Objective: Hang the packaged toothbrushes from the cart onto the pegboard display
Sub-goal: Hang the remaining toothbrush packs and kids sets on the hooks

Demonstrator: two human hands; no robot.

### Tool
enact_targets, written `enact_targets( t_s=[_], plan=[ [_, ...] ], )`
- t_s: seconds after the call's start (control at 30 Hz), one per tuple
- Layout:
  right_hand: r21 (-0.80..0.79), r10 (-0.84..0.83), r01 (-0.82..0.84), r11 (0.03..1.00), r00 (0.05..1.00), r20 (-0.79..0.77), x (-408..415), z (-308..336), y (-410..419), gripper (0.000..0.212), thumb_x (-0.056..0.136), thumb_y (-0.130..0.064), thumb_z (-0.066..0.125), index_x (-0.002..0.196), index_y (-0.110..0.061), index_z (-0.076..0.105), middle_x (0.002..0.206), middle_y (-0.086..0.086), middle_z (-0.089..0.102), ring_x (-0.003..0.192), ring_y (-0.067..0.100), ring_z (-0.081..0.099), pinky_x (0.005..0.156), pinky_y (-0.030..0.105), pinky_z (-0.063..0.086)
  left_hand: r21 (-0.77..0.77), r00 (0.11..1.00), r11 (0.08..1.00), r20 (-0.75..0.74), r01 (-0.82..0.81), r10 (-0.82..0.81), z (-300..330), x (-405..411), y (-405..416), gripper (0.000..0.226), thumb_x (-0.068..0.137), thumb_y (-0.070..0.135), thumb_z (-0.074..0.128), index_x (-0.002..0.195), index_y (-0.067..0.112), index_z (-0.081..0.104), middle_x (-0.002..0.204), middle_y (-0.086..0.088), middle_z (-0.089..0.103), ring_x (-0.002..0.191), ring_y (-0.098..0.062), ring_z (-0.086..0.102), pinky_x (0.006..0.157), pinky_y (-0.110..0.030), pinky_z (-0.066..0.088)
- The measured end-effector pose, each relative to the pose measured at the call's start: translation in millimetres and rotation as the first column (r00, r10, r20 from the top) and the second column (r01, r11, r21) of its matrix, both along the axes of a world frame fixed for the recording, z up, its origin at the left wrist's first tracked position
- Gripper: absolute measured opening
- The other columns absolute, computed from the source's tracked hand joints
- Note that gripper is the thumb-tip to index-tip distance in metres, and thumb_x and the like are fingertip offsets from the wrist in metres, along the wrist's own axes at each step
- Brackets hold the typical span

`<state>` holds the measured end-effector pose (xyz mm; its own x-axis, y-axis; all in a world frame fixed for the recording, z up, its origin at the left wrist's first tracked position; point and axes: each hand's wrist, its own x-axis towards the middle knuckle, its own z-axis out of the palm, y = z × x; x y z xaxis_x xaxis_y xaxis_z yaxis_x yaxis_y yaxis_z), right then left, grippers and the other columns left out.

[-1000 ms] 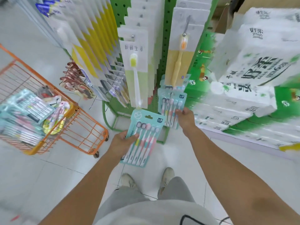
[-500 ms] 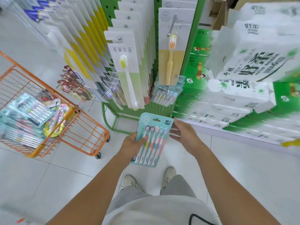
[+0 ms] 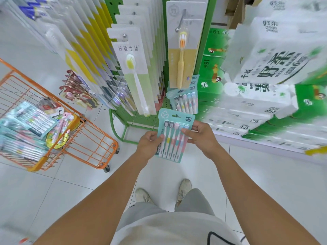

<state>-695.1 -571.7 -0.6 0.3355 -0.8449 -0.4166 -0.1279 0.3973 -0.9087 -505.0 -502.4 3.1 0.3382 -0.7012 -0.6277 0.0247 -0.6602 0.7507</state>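
The right hand (image 3: 203, 137), which a second ago was at the hung pack (image 3: 184, 101) low on the pegboard (image 3: 141, 119), has come back and now grips the right edge of the pack (image 3: 172, 137) held by the left hand (image 3: 150, 144). That pack now sits higher and more upright, just below the hung one.

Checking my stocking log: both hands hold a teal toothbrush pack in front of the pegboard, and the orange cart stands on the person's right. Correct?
Not quite. In the head view the orange cart stands on the person's left. Both the left hand and right hand do hold the teal toothbrush pack before the pegboard.
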Motion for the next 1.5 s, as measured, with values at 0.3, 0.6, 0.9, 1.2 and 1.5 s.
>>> enact_targets(
  t_s=[0.3,0.6,0.9,1.2,1.5],
  plan=[
    [-0.145,-0.065,0.036,0.989,0.978,-0.196,10.6,-21.8,-39.3,0.026,0.092,-0.003,0.069,0.116,-0.012,0.072,0.110,0.004,0.075,0.088,0.010,0.069,0.080,0.030,0.055,0.056,0.999,0.998,0.023,0.027,-0.029,-4.1,18.5,6.5,0.035,0.097,0.032,0.065,0.128,0.018,0.061,0.120,0.002,0.063,0.108,-0.013,0.056,0.101,-0.032,0.046],
    [-0.271,-0.255,0.145,0.952,0.865,-0.432,23.2,-11.8,-102.2,0.020,0.080,-0.017,0.085,0.094,-0.004,0.079,0.087,0.009,0.075,0.071,0.019,0.067,0.066,0.031,0.056,0.052,0.999,0.998,0.033,-0.043,0.041,-6.0,30.4,15.4,0.026,0.097,0.030,0.066,0.119,0.016,0.065,0.102,0.008,0.064,0.089,-0.006,0.056,0.100,-0.036,0.048],
    [-0.052,-0.238,0.255,0.965,0.783,-0.574,38.7,-32.3,-64.8,0.061,0.082,-0.044,0.080,0.050,-0.019,0.034,0.050,0.000,0.036,0.047,0.018,0.033,0.052,0.027,0.032,0.068,0.996,0.994,0.034,-0.086,0.084,-6.2,55.0,33.9,0.022,0.097,0.032,0.064,0.116,0.020,0.065,0.109,0.006,0.064,0.101,-0.013,0.059,0.102,-0.038,0.050],
    [0.437,0.371,-0.209,0.875,0.869,-0.327,174.5,-50.7,74.3,0.024,0.090,-0.027,0.076,0.102,-0.008,0.068,0.101,0.012,0.074,0.086,0.026,0.073,0.075,0.033,0.060,0.033,0.946,0.946,-0.033,-0.321,0.323,1.7,183.4,107.2,0.010,0.097,0.026,0.065,0.104,0.020,0.067,0.096,0.009,0.062,0.095,-0.016,0.059,0.090,-0.035,0.050],
    [0.148,0.538,-0.519,0.842,0.827,-0.163,492.8,-0.6,120.6,0.007,0.091,-0.018,0.069,0.084,-0.015,0.069,0.079,0.005,0.070,0.067,0.016,0.064,0.062,0.025,0.050,-0.056,0.765,0.766,0.049,-0.640,0.642,16.7,430.5,220.5,0.004,0.092,0.020,0.069,0.092,0.021,0.065,0.096,-0.005,0.069,0.084,-0.019,0.063,0.074,-0.032,0.049]
  ],
)
